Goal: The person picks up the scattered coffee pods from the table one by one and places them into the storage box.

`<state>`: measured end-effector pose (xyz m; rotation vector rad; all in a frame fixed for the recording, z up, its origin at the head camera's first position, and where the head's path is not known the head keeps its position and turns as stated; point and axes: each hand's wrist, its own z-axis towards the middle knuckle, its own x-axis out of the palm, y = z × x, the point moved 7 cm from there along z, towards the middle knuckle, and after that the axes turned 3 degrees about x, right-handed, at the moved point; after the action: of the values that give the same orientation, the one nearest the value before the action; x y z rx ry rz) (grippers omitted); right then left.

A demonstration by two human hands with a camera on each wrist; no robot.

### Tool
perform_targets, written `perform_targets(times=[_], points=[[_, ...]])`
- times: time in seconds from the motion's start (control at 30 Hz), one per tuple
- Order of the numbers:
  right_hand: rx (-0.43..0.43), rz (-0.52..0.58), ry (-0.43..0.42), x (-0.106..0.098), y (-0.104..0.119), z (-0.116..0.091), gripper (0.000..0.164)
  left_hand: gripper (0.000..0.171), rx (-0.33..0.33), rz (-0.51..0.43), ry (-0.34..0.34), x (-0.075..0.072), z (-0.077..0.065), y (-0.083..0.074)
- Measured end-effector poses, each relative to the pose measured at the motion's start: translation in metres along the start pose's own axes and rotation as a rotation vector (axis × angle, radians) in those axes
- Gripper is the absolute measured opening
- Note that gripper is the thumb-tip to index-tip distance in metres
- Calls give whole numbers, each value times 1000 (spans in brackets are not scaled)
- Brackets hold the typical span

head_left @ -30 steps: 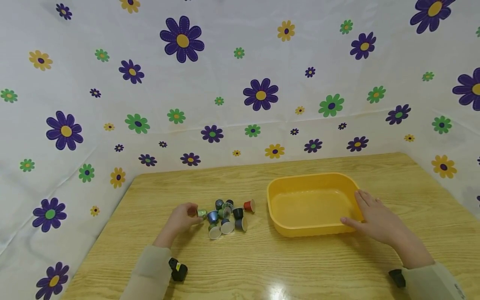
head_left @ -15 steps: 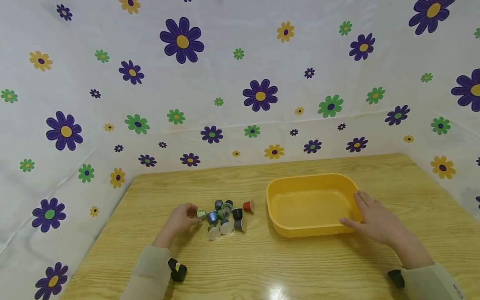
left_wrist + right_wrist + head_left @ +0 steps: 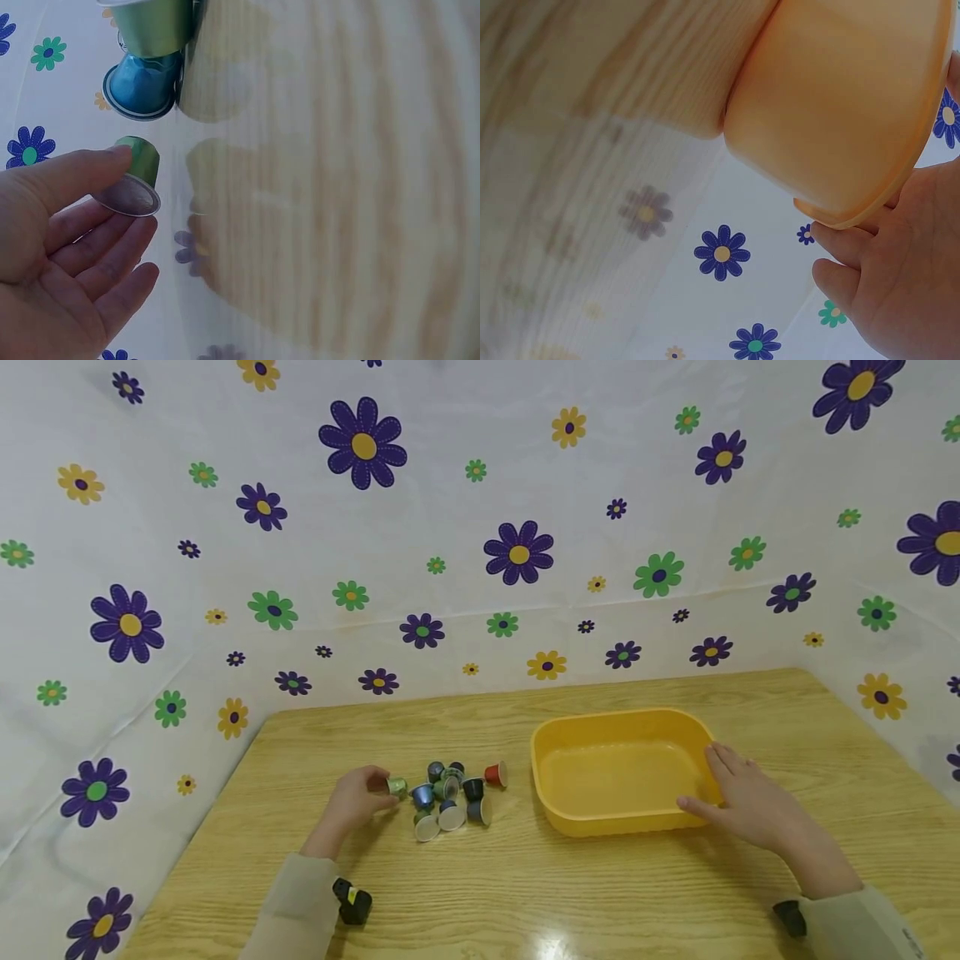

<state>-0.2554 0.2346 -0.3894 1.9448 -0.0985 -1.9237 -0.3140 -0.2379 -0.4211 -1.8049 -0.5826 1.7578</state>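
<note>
My left hand pinches a small green coffee capsule between thumb and fingers, at the left side of a cluster of capsules. In the left wrist view its silvery lid faces down toward my fingers. A blue capsule lies just right of it, and several green, black and dark capsules crowd behind and beside that one. A red capsule lies at the cluster's right end. My right hand rests with extended fingers and thumb on the near right corner of a yellow plastic tub, which has nothing in it.
Everything stands on a wood-grain table. A white cloth with printed flowers rises behind the table and along both sides. Small black devices sit at the left cuff and right cuff.
My left hand has drawn the green capsule slightly left, widening its gap from the blue one. The right hand keeps its place on the tub. The whole head view has shifted slightly.
</note>
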Motion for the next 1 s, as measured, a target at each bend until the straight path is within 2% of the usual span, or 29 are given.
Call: perform_targets(times=[0.53,1.0], points=[[-7,19,7,0,1,-1,94,43,-2,-41,-75,-12,-3,-5],[-10,11,-1,0,1,-1,92,44,65,-44,-90,-12,-5,-25]])
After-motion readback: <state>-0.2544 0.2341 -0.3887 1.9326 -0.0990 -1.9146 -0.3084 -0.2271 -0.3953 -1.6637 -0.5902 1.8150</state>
